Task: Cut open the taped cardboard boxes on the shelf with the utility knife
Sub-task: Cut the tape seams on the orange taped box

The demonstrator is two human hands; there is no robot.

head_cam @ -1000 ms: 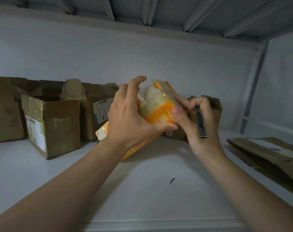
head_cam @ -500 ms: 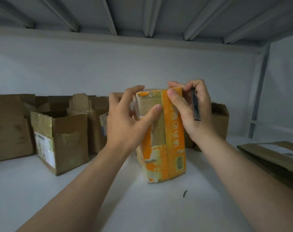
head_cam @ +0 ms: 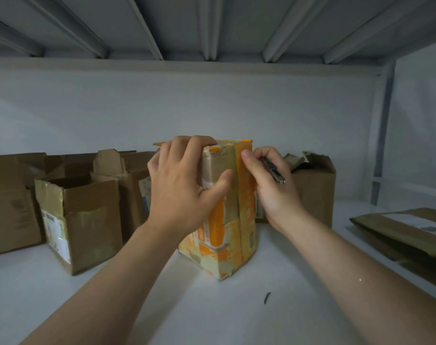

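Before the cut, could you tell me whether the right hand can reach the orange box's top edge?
Probably yes: the right hand, holding the knife, touches the box near that edge; the left hand grips the other side.

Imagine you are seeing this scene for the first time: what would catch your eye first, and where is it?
The bright orange box stands upright at the centre of the white shelf, gripped at its top by the left hand. Against its right side, the right hand holds a utility knife near the box's upper corner. Opened brown cardboard boxes line the back left.
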